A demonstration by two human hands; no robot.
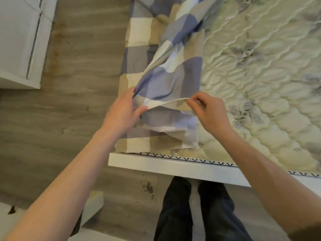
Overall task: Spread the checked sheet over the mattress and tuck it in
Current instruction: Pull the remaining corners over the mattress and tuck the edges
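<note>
While our left hand (124, 111) grips the bunched sheet (171, 70) at frame centre and our right hand (211, 112) pinches its hem (172, 102), we should hold firmly and draw the hem rightward across the bare mattress (260, 84) without twisting it.

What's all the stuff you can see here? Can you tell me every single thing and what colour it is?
sheet: 1, blue, beige, grey and white checks, bunched along the mattress's left side and hanging over that edge.
mattress: 1, cream with grey flower pattern, on the bed frame, mostly bare.
bed frame: 1, white, under the mattress, near edge showing.
floor: 1, grey wood, left of the bed and below it.
cupboard: 1, white, top left.
legs: 2, dark trousers, by the bed frame's near edge.
left hand: 1, grips the sheet's near edge.
right hand: 1, pinches the sheet's hem.
</note>
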